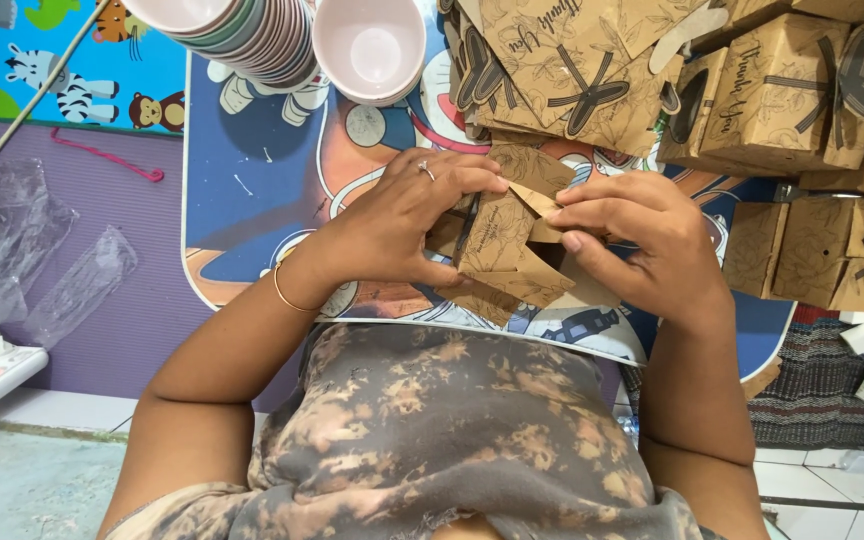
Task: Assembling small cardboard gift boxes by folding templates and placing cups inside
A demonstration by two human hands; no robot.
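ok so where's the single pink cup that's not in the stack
In the head view the single pink cup sits at the top centre on the cartoon-printed table, just right of the stack of cups and left of the pile of brown paper boxes.

Light was bright, even and soft, with faint shadows. Focus stayed sharp centrally. Edges bowed from wide-lens distortion.

Matt brown card box (500,250), glossy printed table (252,180), smooth pink plastic cups (370,45)
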